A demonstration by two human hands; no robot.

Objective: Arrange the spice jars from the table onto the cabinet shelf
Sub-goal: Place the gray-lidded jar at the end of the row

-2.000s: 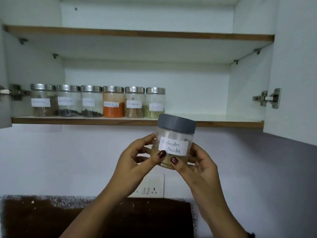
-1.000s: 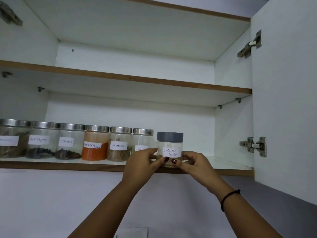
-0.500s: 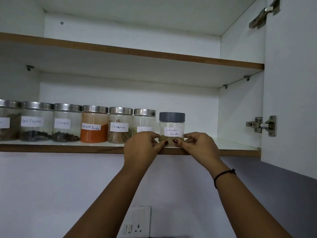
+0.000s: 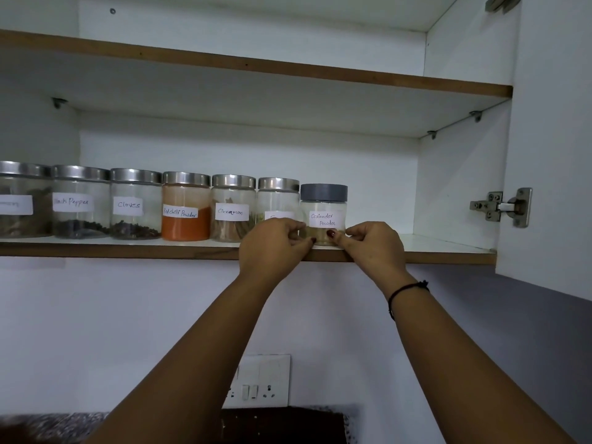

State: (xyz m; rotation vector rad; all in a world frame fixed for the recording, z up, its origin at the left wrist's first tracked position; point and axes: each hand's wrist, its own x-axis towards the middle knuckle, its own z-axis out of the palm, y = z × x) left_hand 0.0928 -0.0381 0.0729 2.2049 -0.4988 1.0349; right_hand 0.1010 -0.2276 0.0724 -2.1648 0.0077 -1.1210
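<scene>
A clear coriander powder jar [image 4: 323, 206] with a grey lid stands on the lower cabinet shelf [image 4: 128, 251], at the right end of a row of steel-lidded spice jars. My left hand [image 4: 272, 245] and my right hand [image 4: 371, 245] pinch its base from both sides with fingertips. To its left stand a partly hidden jar [image 4: 277, 197], the cinnamon jar [image 4: 233, 209], red chilli powder jar [image 4: 185, 208], cloves jar [image 4: 135, 205], black pepper jar [image 4: 80, 203] and one more jar [image 4: 22, 200] at the frame's edge.
Bare shelf runs to the right of the coriander jar up to the cabinet side wall [image 4: 461, 187]. The open cabinet door [image 4: 551, 155] with its hinge [image 4: 499, 206] hangs at right. An upper shelf [image 4: 256, 65] sits above. A wall socket [image 4: 259, 382] lies below.
The jar went from held in the air in front of the cabinet to standing on the shelf beside the row. Both hands stay on its base; the view has shifted slightly.
</scene>
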